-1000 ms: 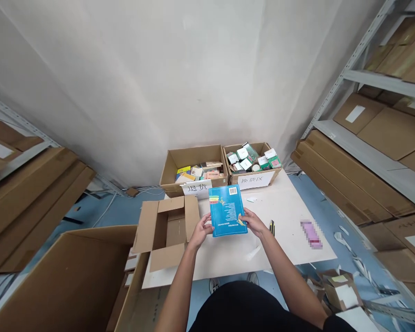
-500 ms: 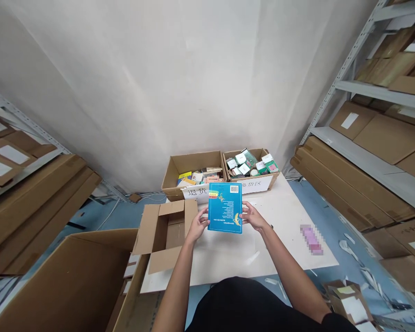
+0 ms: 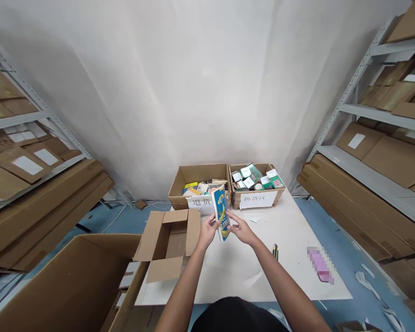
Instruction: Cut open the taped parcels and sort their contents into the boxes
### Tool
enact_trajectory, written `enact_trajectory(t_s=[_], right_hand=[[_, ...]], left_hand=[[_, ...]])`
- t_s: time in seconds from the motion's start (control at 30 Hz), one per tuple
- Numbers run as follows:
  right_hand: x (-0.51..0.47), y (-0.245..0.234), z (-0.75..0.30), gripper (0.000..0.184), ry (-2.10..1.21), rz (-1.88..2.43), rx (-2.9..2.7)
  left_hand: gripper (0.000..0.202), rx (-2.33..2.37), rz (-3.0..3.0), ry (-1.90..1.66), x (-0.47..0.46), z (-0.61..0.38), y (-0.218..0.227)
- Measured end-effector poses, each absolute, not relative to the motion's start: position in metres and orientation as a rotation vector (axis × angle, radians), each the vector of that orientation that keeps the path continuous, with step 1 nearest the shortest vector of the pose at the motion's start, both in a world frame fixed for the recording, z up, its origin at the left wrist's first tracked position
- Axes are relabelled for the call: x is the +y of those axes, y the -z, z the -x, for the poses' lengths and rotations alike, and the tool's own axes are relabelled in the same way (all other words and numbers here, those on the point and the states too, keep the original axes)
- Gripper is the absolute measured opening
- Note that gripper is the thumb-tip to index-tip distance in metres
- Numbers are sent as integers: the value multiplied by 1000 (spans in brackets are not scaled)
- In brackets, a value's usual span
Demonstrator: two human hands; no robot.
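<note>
A blue book point(image 3: 222, 214) is held up over the white table, turned nearly edge-on, with a yellow picture on its cover and pale page edges facing left. My left hand point(image 3: 208, 230) is closed on its left side near the lower part. My right hand point(image 3: 241, 229) has its fingers against the cover at the right side. Left of my hands stands a small open cardboard box point(image 3: 171, 244) with its flaps folded out; its inside looks bare. Behind the book, a carton with a handwritten label point(image 3: 183, 203) holds several books.
A second labelled carton point(image 3: 279, 199) with small white and green boxes stands at the back right. A box cutter point(image 3: 275, 251) and a pixelated pink item point(image 3: 321, 265) lie on the white table point(image 3: 293, 276). A large carton point(image 3: 72, 276) is at lower left; loaded shelves flank both sides.
The book has turned from its flat blue back, with a barcode, to nearly edge-on with the other cover facing right. My hands have come closer together. The view has tilted up slightly.
</note>
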State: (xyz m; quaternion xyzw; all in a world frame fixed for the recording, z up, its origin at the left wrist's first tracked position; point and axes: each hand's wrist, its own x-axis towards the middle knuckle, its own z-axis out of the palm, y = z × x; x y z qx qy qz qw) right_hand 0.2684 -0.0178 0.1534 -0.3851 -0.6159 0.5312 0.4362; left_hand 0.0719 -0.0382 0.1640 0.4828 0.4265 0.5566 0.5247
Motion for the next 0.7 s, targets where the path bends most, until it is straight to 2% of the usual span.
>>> enact_trajectory(t_s=[0.1, 0.2, 0.4, 0.57, 0.7], right_hand=[[-3, -150, -281, 68, -1291, 1126, -1324], [3, -150, -285, 73, -1530, 1070, -1282], [-9, -162, -273, 57, -1760, 954, -1233], [-13, -174, -247, 52, -1607, 992, -1186], [-20, -174, -207, 45, -1514, 913, -1361]], left_hand=[[84, 912, -1094, -1206, -42, -33, -171], [91, 819, -1048, -1165, -44, -5, -176], [93, 915, -1008, -1213, -37, 22, -166], [76, 1258, -1046, -1387, -26, 24, -150], [74, 1060, -1156, -1272, -25, -4, -153]])
